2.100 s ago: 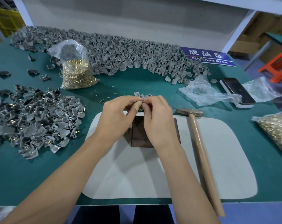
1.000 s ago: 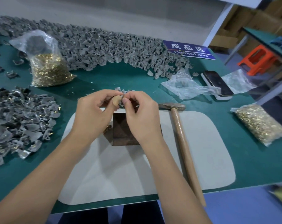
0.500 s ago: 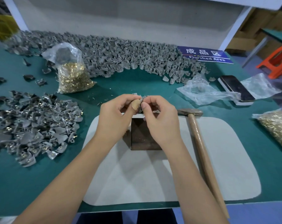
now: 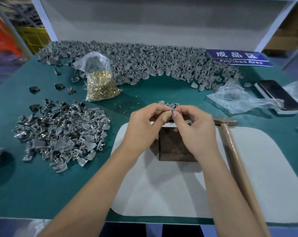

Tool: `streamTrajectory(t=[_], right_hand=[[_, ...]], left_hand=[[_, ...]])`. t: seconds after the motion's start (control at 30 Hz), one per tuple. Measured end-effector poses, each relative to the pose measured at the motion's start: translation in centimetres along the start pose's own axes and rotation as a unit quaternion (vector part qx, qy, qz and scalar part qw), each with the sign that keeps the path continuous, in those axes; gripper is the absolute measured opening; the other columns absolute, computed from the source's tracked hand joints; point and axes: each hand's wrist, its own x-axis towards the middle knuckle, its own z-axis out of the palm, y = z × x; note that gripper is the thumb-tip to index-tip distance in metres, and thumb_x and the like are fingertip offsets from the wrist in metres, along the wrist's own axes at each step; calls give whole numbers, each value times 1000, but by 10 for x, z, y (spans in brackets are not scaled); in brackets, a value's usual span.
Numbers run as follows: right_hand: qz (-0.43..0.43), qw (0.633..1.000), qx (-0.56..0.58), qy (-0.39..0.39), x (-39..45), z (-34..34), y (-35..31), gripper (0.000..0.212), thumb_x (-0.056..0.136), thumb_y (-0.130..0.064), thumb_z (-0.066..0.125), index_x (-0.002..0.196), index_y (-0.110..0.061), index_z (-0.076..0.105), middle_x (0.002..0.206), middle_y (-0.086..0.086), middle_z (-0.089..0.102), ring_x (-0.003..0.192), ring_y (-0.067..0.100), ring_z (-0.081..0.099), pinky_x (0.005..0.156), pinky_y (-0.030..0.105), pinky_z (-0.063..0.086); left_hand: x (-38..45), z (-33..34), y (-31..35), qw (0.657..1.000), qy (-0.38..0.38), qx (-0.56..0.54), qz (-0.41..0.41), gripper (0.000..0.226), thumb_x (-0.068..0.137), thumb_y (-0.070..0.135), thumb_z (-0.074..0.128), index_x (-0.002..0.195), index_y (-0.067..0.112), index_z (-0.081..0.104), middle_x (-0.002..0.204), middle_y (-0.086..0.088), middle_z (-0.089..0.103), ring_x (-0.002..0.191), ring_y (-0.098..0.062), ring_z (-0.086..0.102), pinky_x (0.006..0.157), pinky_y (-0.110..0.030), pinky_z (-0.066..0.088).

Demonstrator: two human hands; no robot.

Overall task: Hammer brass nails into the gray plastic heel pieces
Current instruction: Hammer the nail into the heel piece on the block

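My left hand (image 4: 144,127) and my right hand (image 4: 194,130) meet fingertip to fingertip above a dark metal block (image 4: 174,147). Between them they pinch a small gray heel piece (image 4: 171,109); whether a nail is with it is too small to tell. The left thumb wears a tan bandage. A few loose gray pieces (image 4: 168,105) lie just behind the fingers. A wooden-handled hammer (image 4: 233,151) lies on the table to the right of the block, untouched. A bag of brass nails (image 4: 100,84) stands at the back left.
The block sits on a white pad (image 4: 161,189) over the green table (image 4: 42,185). A pile of nailed gray pieces (image 4: 62,132) lies left, a long heap (image 4: 153,65) along the back. Crumpled plastic (image 4: 238,98), a phone (image 4: 278,94) and a blue sign (image 4: 238,58) are at the right.
Both hands stay together over the block, fingers working the small piece. The view swung right and back; the hammer has not moved.
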Motion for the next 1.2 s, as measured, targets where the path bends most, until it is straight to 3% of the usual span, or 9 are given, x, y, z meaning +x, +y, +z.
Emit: streamTrajectory(t=[0.2, 0.43, 0.73, 1.2], right_hand=[[-10, 1000, 29, -1, 0, 0, 2, 8, 93, -7, 71, 89, -11, 75, 86, -1, 72, 85, 20, 67, 78, 55, 58], [-5, 997, 72, 5, 1, -1, 2, 8, 93, -6, 70, 87, -10, 74, 82, 4, 71, 83, 28, 68, 78, 56, 57], [-10, 997, 71, 4, 0, -1, 3, 11, 92, -14, 68, 85, -22, 71, 79, -4, 70, 78, 25, 68, 74, 57, 58], [-9, 999, 52, 6, -2, -1, -3, 13, 95, -9, 68, 88, -19, 71, 80, -9, 69, 79, 17, 67, 73, 53, 59]], left_hand=[[-1, 5, 2, 1000, 14, -23, -6, 16, 96, 16, 70, 98, 31, 71, 88, 14, 75, 80, -8, 72, 76, -20, 55], [-4, 11, 4, 996, 37, -73, -35, 6, 96, 17, 71, 99, 14, 74, 86, 3, 76, 77, -18, 72, 76, -35, 60], [-4, 14, 6, 993, 44, -102, -45, 10, 95, 14, 71, 96, 24, 73, 86, 6, 76, 74, -12, 73, 71, -20, 56], [-5, 13, 4, 996, 42, -73, -27, 7, 96, 22, 70, 99, 29, 72, 89, 10, 75, 81, -9, 72, 76, -21, 55]])
